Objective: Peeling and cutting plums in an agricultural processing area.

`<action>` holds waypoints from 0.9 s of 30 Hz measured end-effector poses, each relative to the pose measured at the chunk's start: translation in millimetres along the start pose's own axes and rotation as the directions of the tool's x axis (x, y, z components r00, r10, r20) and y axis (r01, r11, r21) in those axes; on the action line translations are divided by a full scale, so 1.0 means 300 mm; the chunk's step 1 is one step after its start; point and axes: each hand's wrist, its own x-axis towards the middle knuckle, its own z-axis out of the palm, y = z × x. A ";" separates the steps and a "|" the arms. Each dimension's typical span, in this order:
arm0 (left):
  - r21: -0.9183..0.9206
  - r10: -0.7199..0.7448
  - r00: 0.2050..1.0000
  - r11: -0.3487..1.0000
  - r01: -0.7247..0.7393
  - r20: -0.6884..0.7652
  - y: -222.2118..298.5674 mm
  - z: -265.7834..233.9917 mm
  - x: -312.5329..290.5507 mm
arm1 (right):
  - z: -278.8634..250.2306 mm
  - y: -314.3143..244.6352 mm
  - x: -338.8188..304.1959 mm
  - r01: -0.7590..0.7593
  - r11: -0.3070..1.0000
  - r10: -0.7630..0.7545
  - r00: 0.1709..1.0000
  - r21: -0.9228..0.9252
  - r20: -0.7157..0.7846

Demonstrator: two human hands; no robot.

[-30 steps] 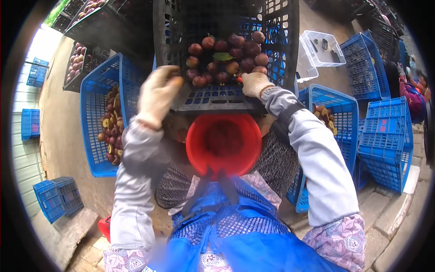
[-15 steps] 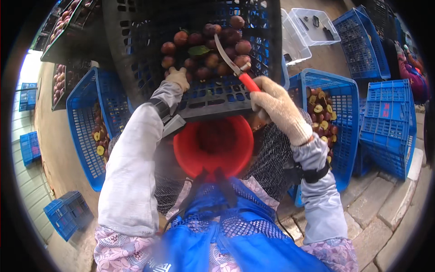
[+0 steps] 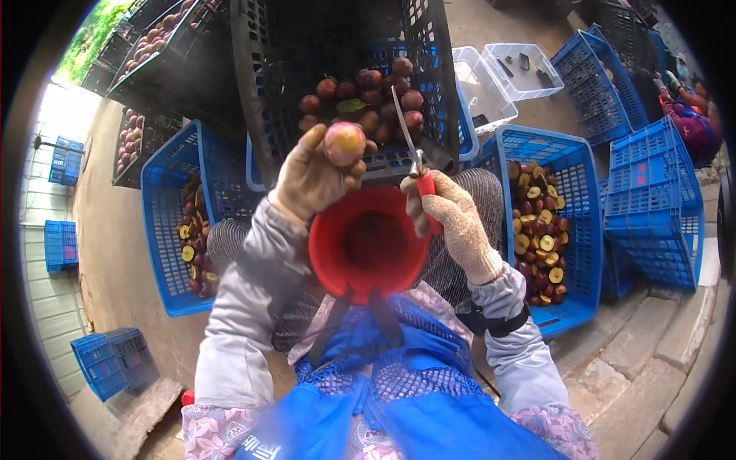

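My left hand point(image 3: 310, 175), in a work glove, grips a red and yellow plum point(image 3: 344, 144) between thumb and fingers, above the near edge of the black crate. In my gloved right hand point(image 3: 458, 222) is a curved knife point(image 3: 406, 126), held by its red handle with the blade pointing up and away. Whole plums point(image 3: 370, 80) and a green leaf lie in the tilted black crate point(image 3: 264, 92) in front of me. Between my knees stands a red bucket point(image 3: 330, 253), just below both hands; its dark contents cannot be made out.
Blue crates with halved plums stand on my left point(image 3: 165, 238) and right point(image 3: 579, 253). Clear plastic boxes point(image 3: 529, 84) sit at the far right, near stacked blue crates point(image 3: 652, 203). Black crates of plums point(image 3: 157, 46) rise at the far left. Another person point(image 3: 694, 123) is at the right edge.
My left hand has come back from the crate with a plum lifted in it. The knife has moved nearer and turned more upright in my right hand. The view has shifted slightly.
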 end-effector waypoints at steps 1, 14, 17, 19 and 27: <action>-0.043 0.023 1.000 0.999 -0.022 0.020 -0.039 0.002 -0.024 | 0.013 -0.014 -0.022 -0.063 0.998 0.063 0.998 -0.001 -0.016; -0.143 0.225 0.891 0.943 -0.301 -0.394 -0.369 0.018 -0.100 | 0.098 0.102 -0.171 -0.216 0.975 0.221 0.967 0.057 -0.127; 0.101 0.324 0.812 0.943 -0.316 -0.486 -0.412 -0.003 -0.103 | 0.097 0.130 -0.184 -0.230 0.968 0.245 0.950 0.097 -0.193; 0.279 0.413 0.771 0.909 -0.311 -0.485 -0.426 0.010 -0.100 | 0.100 0.123 -0.184 -0.245 0.964 0.261 0.946 0.106 -0.194; 0.097 0.276 0.885 0.961 -0.259 -0.376 -0.414 -0.021 -0.116 | 0.072 0.164 -0.177 -0.172 0.982 0.148 0.955 -0.075 -0.257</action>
